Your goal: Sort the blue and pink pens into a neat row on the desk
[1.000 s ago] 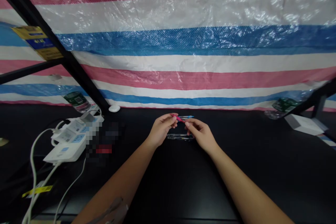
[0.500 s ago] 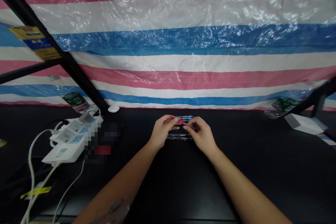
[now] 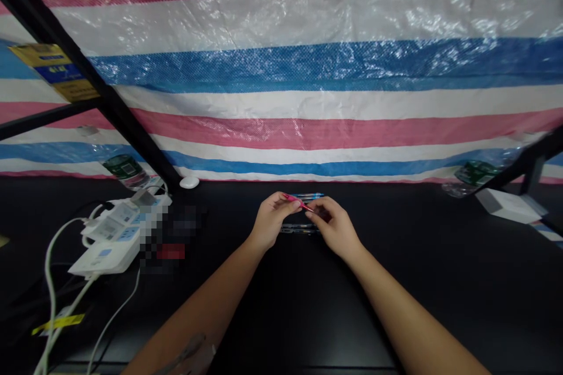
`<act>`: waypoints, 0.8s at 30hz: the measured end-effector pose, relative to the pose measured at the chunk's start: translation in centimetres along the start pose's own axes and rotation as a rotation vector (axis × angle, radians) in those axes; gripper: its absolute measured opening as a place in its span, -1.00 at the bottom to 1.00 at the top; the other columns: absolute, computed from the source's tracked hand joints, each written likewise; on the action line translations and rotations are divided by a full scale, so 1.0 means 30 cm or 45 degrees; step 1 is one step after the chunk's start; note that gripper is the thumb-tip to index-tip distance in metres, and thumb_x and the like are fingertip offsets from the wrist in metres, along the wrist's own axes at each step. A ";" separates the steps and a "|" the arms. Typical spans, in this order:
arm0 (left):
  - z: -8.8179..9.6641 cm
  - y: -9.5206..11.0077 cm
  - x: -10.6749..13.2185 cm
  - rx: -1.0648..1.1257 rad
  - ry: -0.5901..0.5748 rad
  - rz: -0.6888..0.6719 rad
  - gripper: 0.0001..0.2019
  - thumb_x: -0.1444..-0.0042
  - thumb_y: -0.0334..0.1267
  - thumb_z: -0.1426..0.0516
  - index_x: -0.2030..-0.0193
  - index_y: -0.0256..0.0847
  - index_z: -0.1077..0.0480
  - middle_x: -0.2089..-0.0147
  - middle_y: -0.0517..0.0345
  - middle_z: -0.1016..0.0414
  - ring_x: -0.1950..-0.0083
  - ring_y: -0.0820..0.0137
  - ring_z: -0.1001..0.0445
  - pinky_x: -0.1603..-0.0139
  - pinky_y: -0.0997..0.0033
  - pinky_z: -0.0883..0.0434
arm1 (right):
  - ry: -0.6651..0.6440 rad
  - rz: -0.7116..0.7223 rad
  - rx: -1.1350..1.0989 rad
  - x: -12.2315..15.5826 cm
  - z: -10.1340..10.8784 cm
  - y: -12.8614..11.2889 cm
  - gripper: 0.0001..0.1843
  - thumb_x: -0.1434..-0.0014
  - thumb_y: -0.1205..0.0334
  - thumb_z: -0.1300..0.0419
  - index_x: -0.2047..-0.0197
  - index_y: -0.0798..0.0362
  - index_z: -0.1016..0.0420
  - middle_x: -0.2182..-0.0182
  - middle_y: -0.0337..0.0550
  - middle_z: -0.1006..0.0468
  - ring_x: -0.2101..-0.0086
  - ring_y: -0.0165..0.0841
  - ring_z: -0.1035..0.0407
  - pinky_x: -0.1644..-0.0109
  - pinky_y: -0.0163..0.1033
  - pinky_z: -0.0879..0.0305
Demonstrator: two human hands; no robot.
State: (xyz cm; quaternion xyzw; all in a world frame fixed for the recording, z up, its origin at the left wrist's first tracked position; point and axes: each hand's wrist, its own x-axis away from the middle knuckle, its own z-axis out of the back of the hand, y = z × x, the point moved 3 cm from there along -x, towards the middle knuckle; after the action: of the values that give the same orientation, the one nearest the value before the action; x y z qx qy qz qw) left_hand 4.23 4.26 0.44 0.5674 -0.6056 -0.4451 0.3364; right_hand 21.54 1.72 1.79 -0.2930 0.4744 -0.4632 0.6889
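Left hand [image 3: 269, 220] and right hand [image 3: 333, 225] pinching opposite ends of a red pen [image 3: 298, 202], above more pens [image 3: 299, 228] lying on the black tabletop [image 3: 308, 304], striped tarp [image 3: 308, 99] behind

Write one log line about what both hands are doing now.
left hand: pinching pink pen | right hand: pinching its other end | below: more pens on black table

Before you hangs a glossy striped tarpaulin [image 3: 308, 99], pink, white and blue, as the back wall. Black frame bars [image 3: 112, 102] slant across it on your left. Below lies a black tabletop [image 3: 440, 287], white power strips [image 3: 112, 237] at left.
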 end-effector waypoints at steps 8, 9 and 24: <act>-0.015 0.009 0.004 0.098 -0.022 -0.002 -0.75 -0.05 -0.20 -0.39 0.24 -0.25 -0.46 0.19 0.05 -0.64 0.11 0.32 -0.61 -0.05 0.21 -0.54 | -0.036 0.018 -0.006 0.007 -0.007 -0.018 -0.77 -0.36 0.06 -0.18 0.08 -0.01 -0.57 0.21 -0.07 -0.59 0.20 -0.21 -0.46 0.12 -0.15 -0.37; -0.014 0.012 0.002 0.121 -0.014 -0.009 -0.74 -0.08 -0.17 -0.38 0.24 -0.24 -0.44 0.20 0.06 -0.64 0.12 0.32 -0.62 -0.03 0.22 -0.55 | -0.036 0.038 0.004 0.006 -0.005 -0.019 -0.77 -0.37 0.07 -0.16 0.09 -0.01 -0.58 0.21 -0.07 -0.59 0.20 -0.21 -0.46 0.11 -0.15 -0.36; 0.003 0.029 -0.015 0.136 0.138 -0.006 -0.61 -0.24 0.12 -0.19 0.20 -0.18 -0.23 0.30 -0.03 -0.67 0.25 0.25 -0.68 0.17 0.25 -0.58 | 0.001 -0.006 0.072 0.003 -0.001 0.005 -0.80 -0.36 0.11 -0.18 0.19 0.01 -0.58 0.30 -0.14 -0.54 0.30 -0.27 -0.40 0.24 -0.21 -0.25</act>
State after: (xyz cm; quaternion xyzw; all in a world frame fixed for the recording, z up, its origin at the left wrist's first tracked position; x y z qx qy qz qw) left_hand 3.87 4.70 1.26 0.6092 -0.6081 -0.3817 0.3368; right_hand 21.57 1.70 1.61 -0.2744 0.4607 -0.4779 0.6957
